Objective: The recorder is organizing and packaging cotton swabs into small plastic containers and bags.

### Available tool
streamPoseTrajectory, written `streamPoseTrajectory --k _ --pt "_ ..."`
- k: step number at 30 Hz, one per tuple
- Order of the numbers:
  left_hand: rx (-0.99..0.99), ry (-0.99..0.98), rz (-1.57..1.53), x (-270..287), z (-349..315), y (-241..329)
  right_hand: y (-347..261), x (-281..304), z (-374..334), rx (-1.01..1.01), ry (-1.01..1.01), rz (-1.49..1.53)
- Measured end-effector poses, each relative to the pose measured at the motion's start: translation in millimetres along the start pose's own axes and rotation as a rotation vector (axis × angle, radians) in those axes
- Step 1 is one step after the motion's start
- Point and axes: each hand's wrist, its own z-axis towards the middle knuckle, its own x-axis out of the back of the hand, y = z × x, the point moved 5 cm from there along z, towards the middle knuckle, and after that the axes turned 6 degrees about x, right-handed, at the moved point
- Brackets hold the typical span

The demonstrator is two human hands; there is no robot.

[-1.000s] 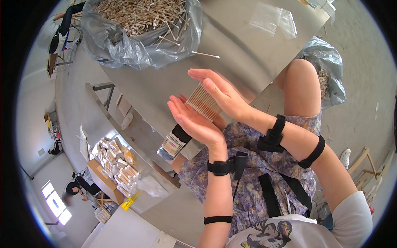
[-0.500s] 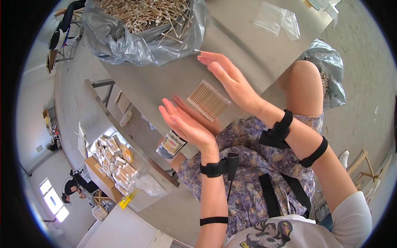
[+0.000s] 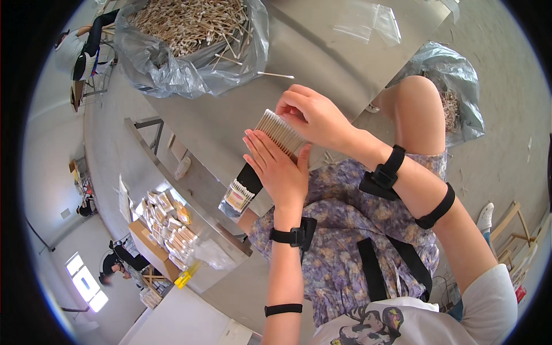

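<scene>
A bare metal table takes up the upper middle of the view, one corner reaching toward the person's lap, which is covered by a purple flowered garment. A second metal table stands to the left, lower in the view. At the far left of the nearer table sits a big grey plastic bag, its mouth open on a heap of loose cotton swabs. Another grey bag, also with swabs in it, shows beyond the person's right knee. On the second table lies a pile of small packets, with a cardboard box just beside it. Clear plastic bags lie flat near the far right of the nearer table. The left hand is laid flat, palm down, fingers straight and close together, thumb out to the side, covering part of a row of swabs. The right hand has bent fingers at the row's upper right; whether it pinches any swab cannot be told. The row lies by the table's near edge, its swabs side by side. Past the left hand are a black band and a packet of swabs, touching. One single swab sticks out beside the big bag.
</scene>
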Motion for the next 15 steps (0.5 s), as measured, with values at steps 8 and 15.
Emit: streamPoseTrajectory --k 8,15 --pt "-0.005 -0.075 -0.08 6 3 -10 0 -1 2 0.048 0.041 -0.026" --pt "0.049 -0.018 -0.271 27 2 -16 1 -1 5 0.03 0.05 0.013"
